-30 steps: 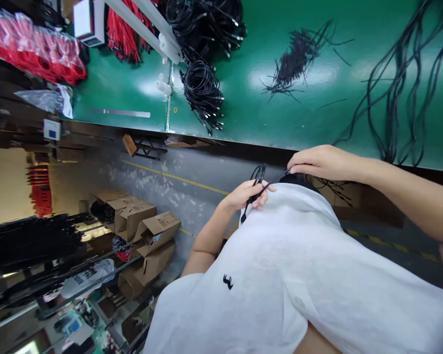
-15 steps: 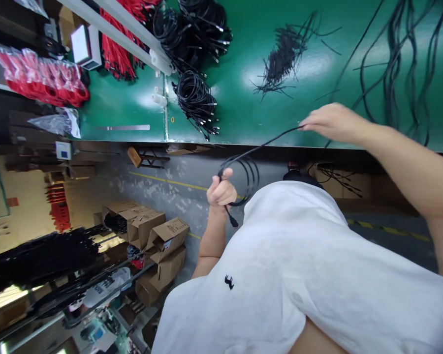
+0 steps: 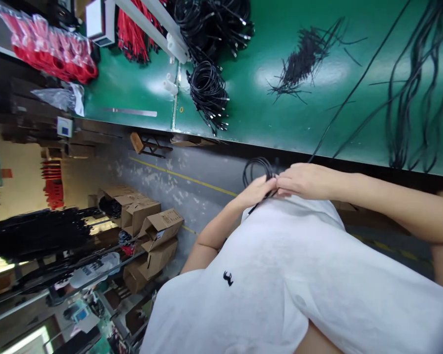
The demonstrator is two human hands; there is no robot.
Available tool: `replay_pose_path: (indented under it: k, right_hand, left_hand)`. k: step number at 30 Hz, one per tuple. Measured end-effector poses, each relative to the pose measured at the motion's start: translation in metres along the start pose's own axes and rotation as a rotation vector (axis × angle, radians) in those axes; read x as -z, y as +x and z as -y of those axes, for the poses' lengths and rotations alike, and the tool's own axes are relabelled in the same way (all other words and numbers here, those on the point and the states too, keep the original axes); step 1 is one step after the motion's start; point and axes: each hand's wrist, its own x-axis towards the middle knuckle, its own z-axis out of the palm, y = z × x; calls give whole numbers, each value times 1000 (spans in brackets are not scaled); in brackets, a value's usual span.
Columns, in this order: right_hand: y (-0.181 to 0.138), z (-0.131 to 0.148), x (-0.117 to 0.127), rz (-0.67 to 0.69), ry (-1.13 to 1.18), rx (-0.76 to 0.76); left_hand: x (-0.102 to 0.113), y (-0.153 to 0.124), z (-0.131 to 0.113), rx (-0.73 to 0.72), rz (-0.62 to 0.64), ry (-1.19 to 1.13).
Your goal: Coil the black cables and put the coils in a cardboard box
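Observation:
My left hand [image 3: 257, 191] is closed on a small coil of black cable [image 3: 257, 168] held just above my white shirt [image 3: 299, 275]. My right hand [image 3: 303, 180] touches the left one, its fingers pinched on the same cable. From there the cable runs up and right across the green workbench [image 3: 299, 118]. A short end of it hangs below my left hand.
On the bench lie finished black cable coils [image 3: 207, 93], a heap of black ties [image 3: 305, 54], loose long black cables [image 3: 417, 98] at right and red cable bundles [image 3: 55, 51] at left. Cardboard boxes [image 3: 147, 231] stand on the floor beside racks of black cables [image 3: 33, 236].
My right hand, stretched up over the bench edge half a second ago, has come back down to meet my left hand; the coil has another turn and the cable trails tighter.

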Motion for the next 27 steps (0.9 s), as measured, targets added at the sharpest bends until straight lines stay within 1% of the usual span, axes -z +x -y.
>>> replay_pose_path:
  k: [2, 3, 6, 8, 10, 13, 17, 19, 21, 23, 25, 26, 27]
  right_hand:
    - [-8, -19, 11, -24, 77, -53]
    - [-14, -26, 16, -32, 110, -96]
    - [-30, -38, 22, -45, 156, -196]
    - [-30, -40, 23, -69, 152, -204]
    - [-24, -41, 22, -99, 158, -184]
    - [-12, -40, 24, -140, 184, -157]
    - [0, -37, 27, -173, 198, -131]
    - [-5, -45, 29, -192, 176, -145]
    - [-26, -68, 33, -226, 93, -220]
    - [-67, -105, 40, -259, -50, -382]
    - [-121, -145, 51, -272, -203, -626]
    - [-149, -161, 57, -234, -245, -741]
    - [-172, -171, 63, -200, -286, -860]
  left_hand:
    - [-4, 0, 1, 39, 129, 72]
    - [-3, -1, -1, 54, 166, 73]
    - [4, -4, -11, 128, 219, 31]
    - [5, -4, -16, 187, 270, 15]
    - [3, -4, -18, 189, 300, -35]
    - [-1, -5, -19, 187, 265, -160]
    - [-3, -9, -26, 311, 194, -260]
    - [-3, -12, -32, 331, 145, -288]
    - [0, -18, -37, 281, 62, -322]
    - [6, -26, -40, 173, -12, -353]
    - [16, -37, -41, 35, -50, -380]
    - [21, -42, -42, -46, -51, -395]
    - [27, -47, -43, -132, -48, -415]
